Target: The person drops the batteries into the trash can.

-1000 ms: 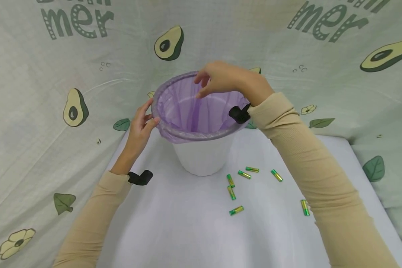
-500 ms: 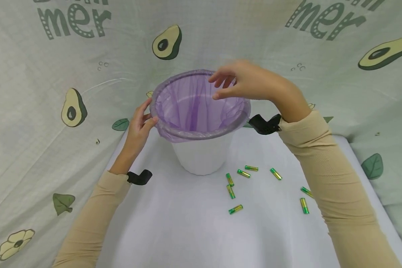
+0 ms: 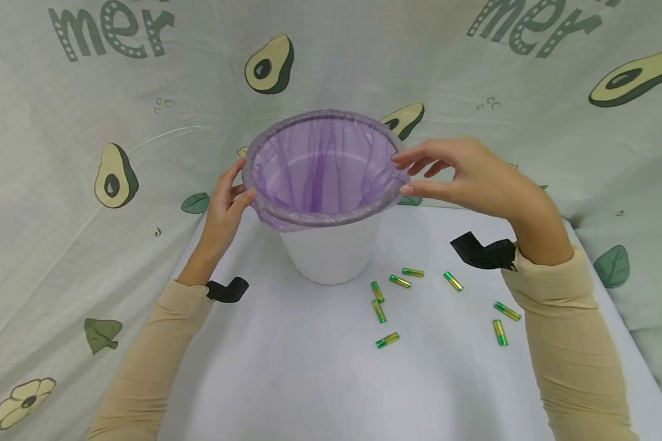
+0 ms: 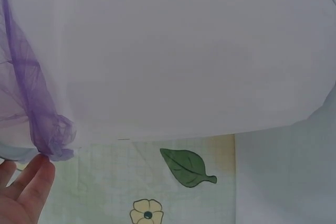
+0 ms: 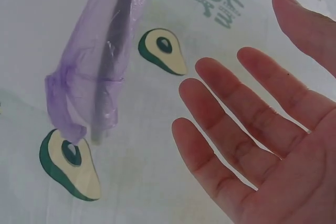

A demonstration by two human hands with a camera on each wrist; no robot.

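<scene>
A white trash can (image 3: 331, 251) lined with a purple plastic bag (image 3: 331, 165) stands upright on the table. The bag is folded over its rim. At the can's left side, my left hand (image 3: 223, 205) rests thumb and fingertips against the bagged rim from outside. In the left wrist view, fairly straight fingers (image 4: 37, 187) reach the bag's gathered lower edge. My right hand (image 3: 463, 174) is beside the rim's right side, its fingertips overlapping it in the head view. The palm is bare in the right wrist view, with the fingers (image 5: 226, 135) spread and apart from the bag.
Several green and gold batteries (image 3: 399, 281) lie scattered on the white table (image 3: 309, 373), right of and in front of the can. A cloth backdrop (image 3: 198, 73) printed with avocados rises behind and at both sides.
My right hand has moved from over the can's opening to the right and down, outside the rim, with its fingers loosening. The left hand has stayed at the rim.
</scene>
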